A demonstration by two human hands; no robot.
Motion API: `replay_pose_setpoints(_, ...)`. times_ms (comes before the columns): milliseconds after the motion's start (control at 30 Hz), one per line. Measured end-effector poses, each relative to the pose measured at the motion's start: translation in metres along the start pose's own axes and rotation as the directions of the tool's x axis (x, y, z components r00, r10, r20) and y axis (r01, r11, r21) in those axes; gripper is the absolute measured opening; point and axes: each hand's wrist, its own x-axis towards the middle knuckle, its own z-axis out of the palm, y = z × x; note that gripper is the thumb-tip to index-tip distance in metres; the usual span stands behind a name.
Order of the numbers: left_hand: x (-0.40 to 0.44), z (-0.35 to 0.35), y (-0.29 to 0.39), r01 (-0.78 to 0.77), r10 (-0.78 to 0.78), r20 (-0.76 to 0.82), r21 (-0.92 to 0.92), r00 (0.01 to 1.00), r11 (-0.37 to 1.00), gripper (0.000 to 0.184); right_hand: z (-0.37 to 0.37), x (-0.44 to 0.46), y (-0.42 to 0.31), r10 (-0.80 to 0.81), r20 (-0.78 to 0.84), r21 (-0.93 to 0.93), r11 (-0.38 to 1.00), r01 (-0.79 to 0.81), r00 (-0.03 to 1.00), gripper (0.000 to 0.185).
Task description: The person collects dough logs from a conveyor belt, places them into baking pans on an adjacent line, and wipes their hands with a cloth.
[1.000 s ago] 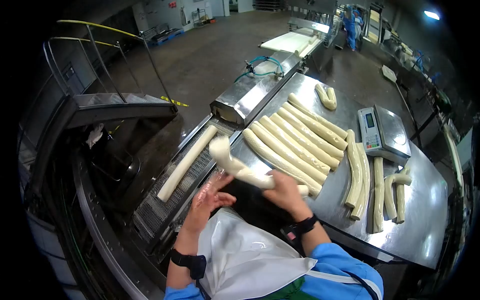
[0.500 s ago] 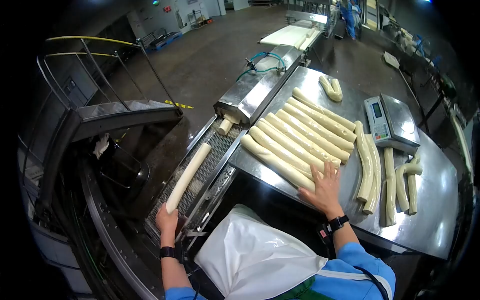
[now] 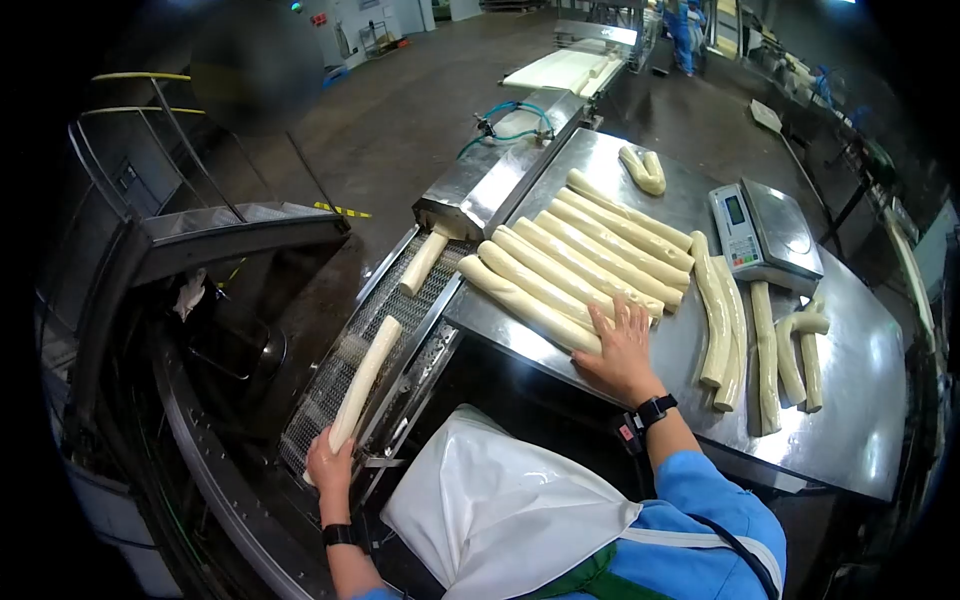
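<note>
**Left hand (image 3: pixel 328 465) is holding a pale roll (image 3: pixel 363 385), right hand (image 3: pixel 622 355) is touching others**

The pale roll is lying lengthwise on the mesh belt (image 3: pixel 335 385), beside the left edge of the metal surface (image 3: pixel 850 400). The left hand is gripping its near end, with the fingers curled around it. On the surface, the right hand is resting on the row of rolls (image 3: pixel 610 257), at the ends toward the near edge; its fingers are lying wide apart. A second roll (image 3: pixel 424 262) is lying farther on the belt, at the metal housing (image 3: pixel 490 180). A scale (image 3: pixel 765 235) is standing close to the right edge, and a bent roll (image 3: pixel 643 172) is lying near the far edge.
</note>
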Motion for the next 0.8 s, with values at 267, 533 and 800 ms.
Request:
replay_pose_setpoints(267, -0.050, -0.037, -0.023, 0.156, -0.139, -0.115, 0.153, 0.984, 0.976, 0.050, 0.000, -0.014, 0.008, -0.072, -0.029, -0.019, 0.997, 0.071, 0.997, 0.069)
replay_pose_setpoints(533, -0.068, -0.034, 0.014, 0.501, -0.430, 0.307, -0.727, 0.849, 0.470, 0.039, -0.022, -0.035, -0.059, -0.214, 0.019, 0.618, 0.770, 0.157, 0.977, 0.050)
replay_pose_setpoints(800, -0.051, -0.063, 0.200, 0.464, 0.221, 0.615, -0.744, 0.757, 0.482, 0.052, 0.004, -0.012, -0.177, -0.823, 0.370, 0.133, -0.412, -0.901, 0.431, 0.051)
